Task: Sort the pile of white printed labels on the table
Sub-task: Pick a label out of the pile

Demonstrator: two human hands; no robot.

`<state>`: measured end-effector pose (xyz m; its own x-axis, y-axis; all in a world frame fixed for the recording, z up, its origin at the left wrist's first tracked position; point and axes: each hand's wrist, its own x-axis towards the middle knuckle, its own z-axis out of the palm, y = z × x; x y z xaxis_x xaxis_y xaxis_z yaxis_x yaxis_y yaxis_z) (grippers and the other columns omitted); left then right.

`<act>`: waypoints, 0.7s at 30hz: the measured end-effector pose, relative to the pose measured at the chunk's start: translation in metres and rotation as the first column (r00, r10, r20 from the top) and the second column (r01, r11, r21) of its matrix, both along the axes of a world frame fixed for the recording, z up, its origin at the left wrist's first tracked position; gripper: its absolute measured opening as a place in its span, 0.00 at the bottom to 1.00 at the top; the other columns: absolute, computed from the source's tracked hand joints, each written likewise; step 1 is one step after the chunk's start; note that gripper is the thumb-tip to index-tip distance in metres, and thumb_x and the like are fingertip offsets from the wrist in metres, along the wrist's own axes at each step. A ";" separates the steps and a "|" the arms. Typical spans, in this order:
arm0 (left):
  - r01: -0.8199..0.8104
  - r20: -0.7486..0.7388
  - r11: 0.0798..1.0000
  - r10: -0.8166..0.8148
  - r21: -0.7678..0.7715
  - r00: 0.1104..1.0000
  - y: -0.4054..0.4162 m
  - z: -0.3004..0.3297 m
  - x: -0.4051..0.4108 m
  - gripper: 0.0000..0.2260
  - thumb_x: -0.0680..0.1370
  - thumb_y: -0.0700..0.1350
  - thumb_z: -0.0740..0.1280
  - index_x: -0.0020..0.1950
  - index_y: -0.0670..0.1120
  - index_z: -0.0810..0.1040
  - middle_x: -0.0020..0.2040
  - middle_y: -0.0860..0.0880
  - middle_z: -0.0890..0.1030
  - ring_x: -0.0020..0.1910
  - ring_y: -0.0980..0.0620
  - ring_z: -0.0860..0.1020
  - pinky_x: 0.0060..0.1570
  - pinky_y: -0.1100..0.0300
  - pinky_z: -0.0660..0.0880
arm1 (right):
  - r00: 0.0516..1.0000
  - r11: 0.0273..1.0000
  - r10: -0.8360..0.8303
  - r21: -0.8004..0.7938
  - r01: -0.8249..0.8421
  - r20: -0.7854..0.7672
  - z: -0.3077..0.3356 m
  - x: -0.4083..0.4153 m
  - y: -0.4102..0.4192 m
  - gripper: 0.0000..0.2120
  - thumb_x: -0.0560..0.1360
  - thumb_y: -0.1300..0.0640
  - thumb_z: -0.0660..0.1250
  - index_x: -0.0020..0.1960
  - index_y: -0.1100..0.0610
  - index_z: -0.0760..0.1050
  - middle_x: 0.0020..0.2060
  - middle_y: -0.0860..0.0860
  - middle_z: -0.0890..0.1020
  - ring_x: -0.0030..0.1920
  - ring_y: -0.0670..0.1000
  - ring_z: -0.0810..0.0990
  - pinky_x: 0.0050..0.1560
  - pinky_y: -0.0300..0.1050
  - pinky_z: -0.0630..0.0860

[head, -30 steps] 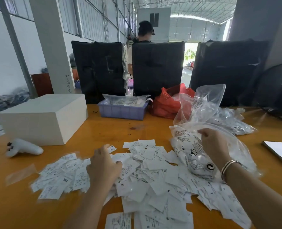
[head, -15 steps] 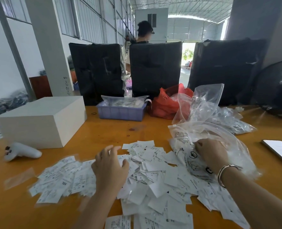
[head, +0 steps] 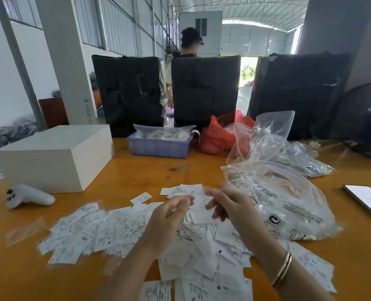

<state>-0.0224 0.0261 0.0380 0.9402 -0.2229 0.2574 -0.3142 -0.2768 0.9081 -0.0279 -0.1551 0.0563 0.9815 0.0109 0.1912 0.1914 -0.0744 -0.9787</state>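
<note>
Head-camera view: a person is working both hands just above the pile of white printed labels (head: 180, 242), which is lying spread across the near middle of the orange table (head: 136, 170), partly tucked under a clear plastic bag (head: 284, 203) on the right. Blur is softening both hands. The left hand (head: 169, 220) is curling its fingers with the tips drawn together at a label's edge, apparently pinching it, though the grip is not plain. The right hand (head: 228, 207) is hanging with fingers loosely bent, and whether it is holding a slip cannot be told. Judging by the task, one label is being singled out. Doing that well likely means lifting one slip only, reading the print before placing it, and keeping the flatter spread on the left from mixing with the heap.
</note>
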 end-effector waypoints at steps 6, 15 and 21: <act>-0.012 -0.038 1.000 0.012 0.001 0.999 -0.003 0.000 0.000 0.04 0.76 0.54 0.68 0.47 0.62 0.82 0.46 0.63 0.83 0.49 0.66 0.79 0.44 0.73 0.74 | 0.995 0.986 0.097 -0.130 -0.101 -0.034 -0.014 -0.006 0.018 0.11 0.78 0.54 0.64 0.41 0.52 0.82 0.33 0.52 0.84 0.27 0.44 0.76 0.29 0.36 0.72; -0.294 -0.278 0.906 0.210 -0.305 0.937 0.002 0.001 0.005 0.03 0.77 0.43 0.68 0.48 0.49 0.82 0.43 0.54 0.85 0.43 0.59 0.83 0.42 0.63 0.73 | 0.976 0.592 -0.013 -0.785 0.182 0.216 -0.036 0.005 0.013 0.20 0.76 0.56 0.60 0.68 0.49 0.71 0.63 0.42 0.75 0.64 0.44 0.70 0.64 0.40 0.65; -0.296 -0.333 0.868 0.164 -0.399 0.929 0.004 0.001 0.005 0.03 0.76 0.42 0.70 0.49 0.45 0.80 0.44 0.52 0.86 0.44 0.57 0.83 0.42 0.62 0.72 | 0.932 0.480 0.000 -0.818 0.318 0.363 -0.045 0.008 0.017 0.12 0.77 0.51 0.59 0.49 0.53 0.80 0.45 0.46 0.83 0.47 0.48 0.78 0.52 0.44 0.69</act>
<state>-0.0174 0.0302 0.0393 0.9967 0.0815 -0.0044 -0.0066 0.1346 0.9909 -0.0195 -0.1380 0.0117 0.8847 0.1732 0.4328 0.3254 -0.8943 -0.3072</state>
